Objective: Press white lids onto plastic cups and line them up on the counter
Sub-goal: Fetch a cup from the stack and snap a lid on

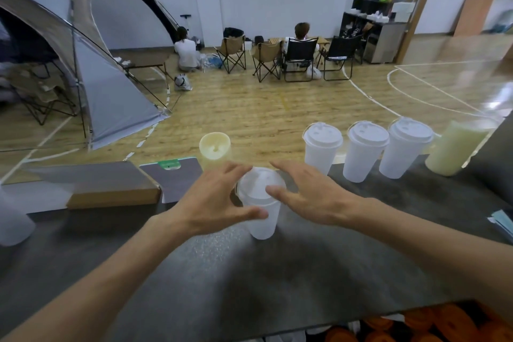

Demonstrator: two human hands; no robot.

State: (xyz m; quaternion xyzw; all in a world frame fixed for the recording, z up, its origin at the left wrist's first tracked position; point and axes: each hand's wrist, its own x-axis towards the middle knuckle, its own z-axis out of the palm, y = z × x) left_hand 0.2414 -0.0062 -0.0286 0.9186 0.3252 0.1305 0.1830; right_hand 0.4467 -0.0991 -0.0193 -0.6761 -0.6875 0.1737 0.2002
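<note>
Middle of the dark bench (277,272): one frosted plastic cup (262,223), upright, a white lid (261,184) on its mouth. Left hand (213,203) cupped round the cup's left side, fingers bent over the lid's rim, thumb lying across the cup wall just below the lid. Right hand (308,197) on the other side, fingers spread and nearly straight, thumb tip resting on the lid's top.

Along the far edge, to the right: three lidded cups (361,153) in a row, upright, close beside one another, each with a white lid. Further right, at the row's end, a tall yellowish stack of cups (455,147), leaning. Behind the left hand, a cream-coloured stack of lids (215,148).

On the left: a flat cardboard box (111,189), and beside it a dark packet (177,178) with a green label; writing there too small and blurred to read. At the far left edge, part of another frosted cup (12,225).
</note>
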